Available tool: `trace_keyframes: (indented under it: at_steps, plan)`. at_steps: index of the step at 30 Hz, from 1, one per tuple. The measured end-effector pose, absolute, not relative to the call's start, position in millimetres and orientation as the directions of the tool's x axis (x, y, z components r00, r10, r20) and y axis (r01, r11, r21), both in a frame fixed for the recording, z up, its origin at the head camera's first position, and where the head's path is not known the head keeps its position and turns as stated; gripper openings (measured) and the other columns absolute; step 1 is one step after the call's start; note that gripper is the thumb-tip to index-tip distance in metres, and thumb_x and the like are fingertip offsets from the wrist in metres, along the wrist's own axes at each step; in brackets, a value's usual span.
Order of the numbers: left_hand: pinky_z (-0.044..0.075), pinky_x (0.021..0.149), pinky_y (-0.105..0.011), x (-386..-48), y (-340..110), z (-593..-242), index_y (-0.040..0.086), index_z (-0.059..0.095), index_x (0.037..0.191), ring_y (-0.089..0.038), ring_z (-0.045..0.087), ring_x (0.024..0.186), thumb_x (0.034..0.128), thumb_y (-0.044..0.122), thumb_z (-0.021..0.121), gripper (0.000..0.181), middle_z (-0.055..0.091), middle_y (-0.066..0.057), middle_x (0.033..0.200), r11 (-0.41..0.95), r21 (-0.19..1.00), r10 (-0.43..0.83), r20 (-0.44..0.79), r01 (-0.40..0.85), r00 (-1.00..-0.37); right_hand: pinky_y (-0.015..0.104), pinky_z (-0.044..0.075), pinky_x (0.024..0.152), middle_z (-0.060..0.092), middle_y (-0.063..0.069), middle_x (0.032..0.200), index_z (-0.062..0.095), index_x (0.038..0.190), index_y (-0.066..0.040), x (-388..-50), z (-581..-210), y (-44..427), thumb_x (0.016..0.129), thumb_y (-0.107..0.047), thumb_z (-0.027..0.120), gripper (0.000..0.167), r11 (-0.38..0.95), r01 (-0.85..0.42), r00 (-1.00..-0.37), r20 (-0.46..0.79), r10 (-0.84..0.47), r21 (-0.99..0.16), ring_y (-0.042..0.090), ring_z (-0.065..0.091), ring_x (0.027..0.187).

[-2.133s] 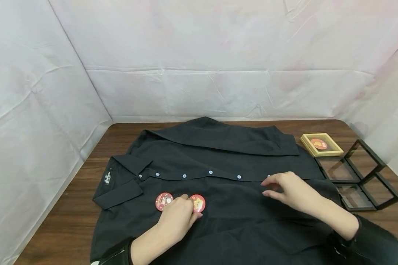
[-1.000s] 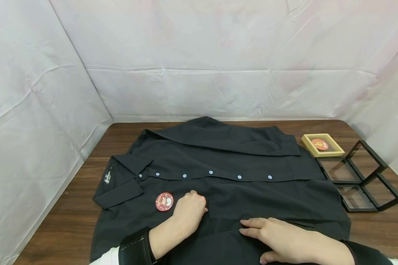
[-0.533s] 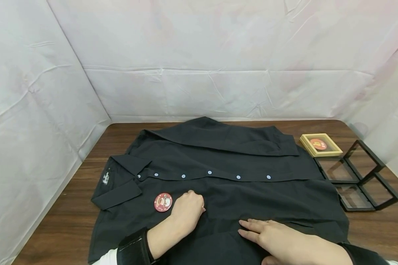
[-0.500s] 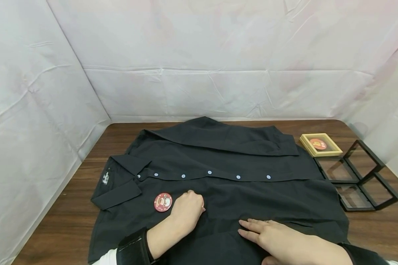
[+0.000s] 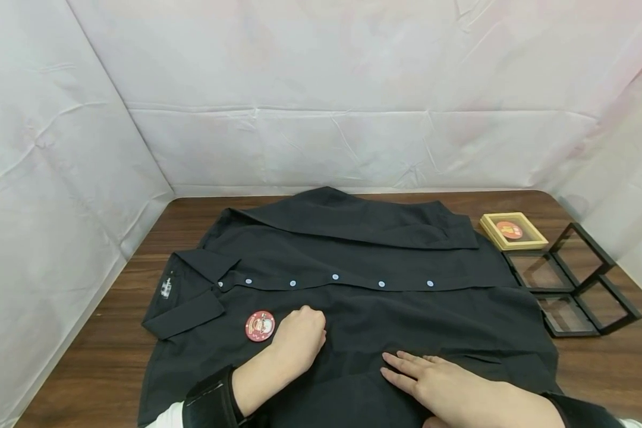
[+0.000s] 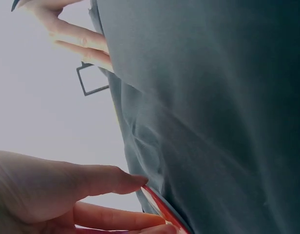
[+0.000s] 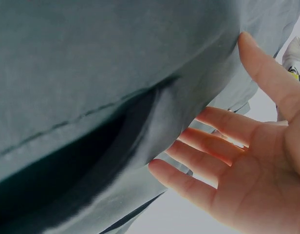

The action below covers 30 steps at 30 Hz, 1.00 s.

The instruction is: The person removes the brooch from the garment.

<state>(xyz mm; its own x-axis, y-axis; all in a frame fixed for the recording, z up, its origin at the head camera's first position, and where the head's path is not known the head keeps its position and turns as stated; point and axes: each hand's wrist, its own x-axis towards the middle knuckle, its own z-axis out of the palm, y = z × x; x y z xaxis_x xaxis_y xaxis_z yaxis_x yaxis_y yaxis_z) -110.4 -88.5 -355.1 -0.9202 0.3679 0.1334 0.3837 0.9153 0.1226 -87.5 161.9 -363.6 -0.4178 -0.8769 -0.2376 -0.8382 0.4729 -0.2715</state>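
A black shirt point(image 5: 385, 252) lies spread out, collar to the left, with a row of pale buttons. My left hand point(image 5: 299, 339) is at the shirt's front, hiding a round badge in the head view. The left wrist view shows that red badge point(image 6: 159, 205) edge-on against the cloth, pinched between thumb and fingers. Just left of this hand, a second red badge point(image 5: 260, 326) with a cartoon print lies on the shirt. My right hand point(image 5: 449, 386) rests on the lower shirt, fingers spread, its fingertips touching the cloth in the right wrist view.
On the brown wooden table point(image 5: 93, 351), a yellow-framed case point(image 5: 513, 230) with a red badge inside sits at the back right. Next to it, black hinged frames point(image 5: 572, 291) with clear panes stand partly unfolded. White sheets point(image 5: 299, 148) hang behind and at both sides.
Over two seconds, my left hand has shifted slightly right and now covers the second badge. My right hand has come down nearer and settled on the cloth. Both have held still lately.
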Motion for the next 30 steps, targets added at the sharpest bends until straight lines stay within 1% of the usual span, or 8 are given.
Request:
trace_keyframes:
  at_steps: [3, 8, 12, 18, 23, 30]
  plan:
    - [0.042, 0.042, -0.027, -111, -89, -353, 0.003, 0.062, 0.059, -0.017, 0.049, 0.045, 0.0733, 0.009, 0.067, 0.017, 0.049, -0.007, 0.052, 0.912, 0.123, 0.376, 0.139, 0.393, -0.916, 0.036, 0.044, 0.083, 0.036, 0.006, 0.137, 0.04, 0.134, -0.013, -89, -363, 162, 0.076, -0.048, 0.061, 0.071, 0.469, -0.838, -0.412, -0.238, -0.879, -0.279, 0.024, 0.041, 0.12]
    - [0.037, 0.039, -0.024, -111, -90, -349, 0.003, 0.061, 0.057, -0.016, 0.044, 0.041, 0.0733, 0.007, 0.066, 0.018, 0.045, -0.004, 0.048, 0.908, 0.143, 0.377, 0.134, 0.395, -0.916, 0.036, 0.044, 0.084, 0.036, 0.007, 0.137, 0.04, 0.133, -0.011, -89, -362, 160, 0.074, -0.041, 0.067, 0.072, 0.466, -0.838, -0.411, -0.234, -0.881, -0.283, 0.025, 0.04, 0.12]
    - [0.035, 0.037, -0.023, -110, -92, -346, 0.003, 0.06, 0.056, -0.014, 0.043, 0.04, 0.0733, 0.005, 0.066, 0.018, 0.042, -0.002, 0.046, 0.906, 0.157, 0.374, 0.132, 0.392, -0.918, 0.035, 0.043, 0.085, 0.036, 0.007, 0.137, 0.04, 0.133, -0.011, -88, -360, 158, 0.071, -0.038, 0.07, 0.074, 0.475, -0.84, -0.419, -0.245, -0.874, -0.261, 0.024, 0.039, 0.121]
    - [0.032, 0.037, -0.021, -110, -95, -342, 0.006, 0.056, 0.05, -0.012, 0.037, 0.038, 0.0736, 0.002, 0.064, 0.026, 0.033, 0.002, 0.04, 0.899, 0.201, 0.374, 0.109, 0.389, -0.921, 0.036, 0.042, 0.087, 0.033, 0.006, 0.139, 0.039, 0.134, -0.012, -88, -358, 154, 0.07, -0.035, 0.072, 0.076, 0.501, -0.828, -0.433, -0.281, -0.856, -0.25, 0.024, 0.038, 0.121]
    - [0.033, 0.038, -0.021, -111, -98, -339, 0.005, 0.057, 0.05, -0.012, 0.037, 0.038, 0.0744, 0.001, 0.063, 0.026, 0.033, 0.002, 0.04, 0.901, 0.233, 0.356, 0.09, 0.367, -0.93, 0.037, 0.041, 0.088, 0.033, 0.006, 0.139, 0.038, 0.135, -0.012, -88, -356, 152, 0.07, -0.036, 0.072, 0.077, 0.511, -0.823, -0.439, -0.294, -0.849, -0.248, 0.024, 0.037, 0.122]
    - [0.032, 0.038, -0.022, -113, -105, -342, 0.006, 0.051, 0.048, -0.012, 0.037, 0.037, 0.076, 0.001, 0.059, 0.03, 0.035, 0.002, 0.041, 0.903, 0.267, 0.301, 0.161, 0.335, -0.94, 0.039, 0.042, 0.088, 0.031, 0.006, 0.14, 0.036, 0.136, -0.012, -89, -355, 151, 0.069, -0.038, 0.071, 0.08, 0.513, -0.822, -0.443, -0.286, -0.85, -0.249, 0.023, 0.036, 0.123]
